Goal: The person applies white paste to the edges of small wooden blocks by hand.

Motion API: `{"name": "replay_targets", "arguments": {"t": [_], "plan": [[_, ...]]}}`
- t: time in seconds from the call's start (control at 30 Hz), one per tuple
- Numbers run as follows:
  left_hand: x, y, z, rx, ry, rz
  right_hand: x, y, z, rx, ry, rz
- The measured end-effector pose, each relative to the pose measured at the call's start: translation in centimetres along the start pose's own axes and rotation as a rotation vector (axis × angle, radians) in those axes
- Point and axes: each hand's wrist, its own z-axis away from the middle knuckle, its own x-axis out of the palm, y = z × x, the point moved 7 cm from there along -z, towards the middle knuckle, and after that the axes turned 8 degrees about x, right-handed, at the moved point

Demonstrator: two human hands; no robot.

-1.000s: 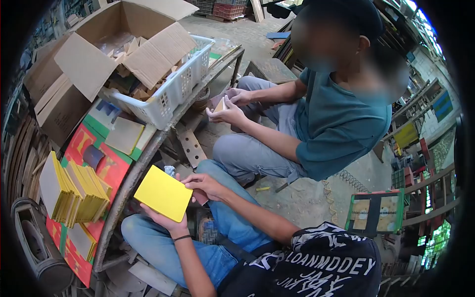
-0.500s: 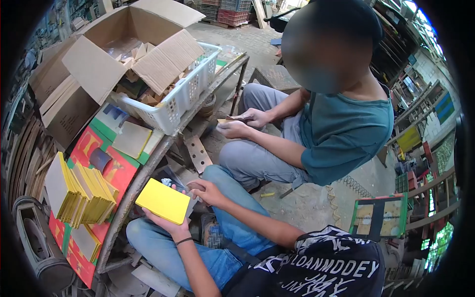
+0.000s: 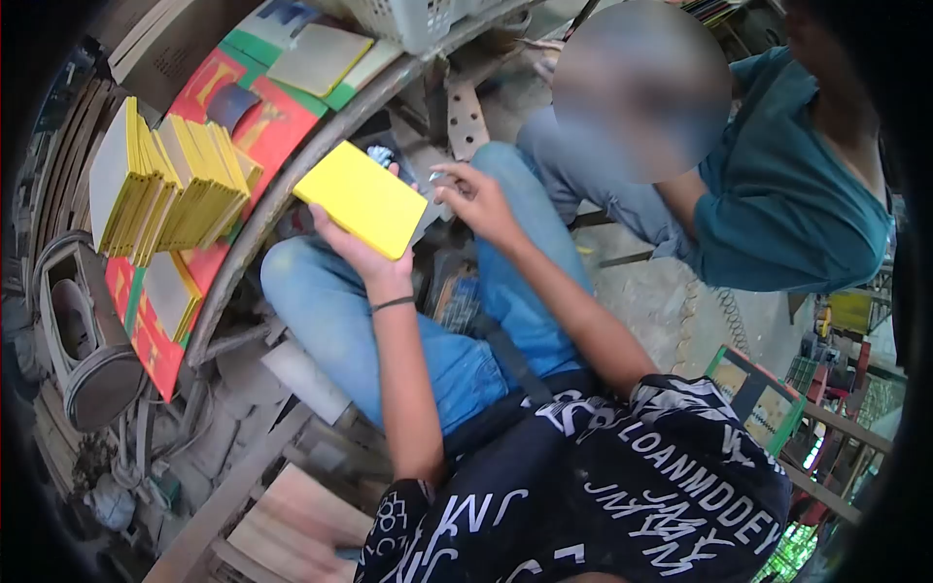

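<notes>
A flat rectangular yellow board point(image 3: 360, 199) rests in my left hand point(image 3: 352, 251), whose fingers wrap its lower left edge; its bright yellow face is turned up. Just right of the board, my right hand point(image 3: 474, 202) is raised with bent fingers pinched together. A small greyish bit shows at its fingertips, too small to name. To the left, a row of yellow-edged boards point(image 3: 175, 189) with pale faces stands upright on a red and green printed sheet point(image 3: 277, 121). More such boards point(image 3: 173, 291) lie at the sheet's near end.
The bench's curved metal edge point(image 3: 255, 209) runs close to my left knee. A white plastic basket point(image 3: 413, 21) stands at its far end. A co-worker in a teal shirt point(image 3: 792, 209) sits at the right. Wooden planks point(image 3: 292, 520) lie at lower left.
My view has tilted down and turned, so the cardboard box has left it. My right hand's fingers have shifted, and the brownish piece seen in them earlier is hardly visible. The left hand keeps the board.
</notes>
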Motion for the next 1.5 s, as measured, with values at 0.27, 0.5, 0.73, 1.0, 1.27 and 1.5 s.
{"name": "replay_targets", "arguments": {"t": [0.27, 0.5, 0.73, 1.0, 1.27, 1.5], "plan": [[-0.6, -0.9, -0.2, 0.017, -0.03, -0.166, 0.2, -0.4, 0.3, 0.127, -0.066, -0.047], [0.6, -1.9, 0.9, -0.006, -0.07, -0.251, 0.2, -1.0, 0.4, 0.049, -0.03, 0.068], [1.0, -4.0, 2.1, -0.172, -0.13, -0.288, -0.8, -1.4, 0.0, 0.03, 0.044, 0.059], [0.9, -5.3, 2.6, -0.318, -0.193, -0.387, -2.9, -0.9, -1.0, -0.006, 0.198, -0.081], [0.9, -5.9, 3.6, -0.382, -0.212, -0.426, -3.5, -0.5, -1.8, -0.063, 0.239, -0.032], [0.4, -6.0, 3.8, -0.408, -0.209, -0.428, -3.5, -0.5, -1.6, 0.058, 0.203, -0.078]]}}
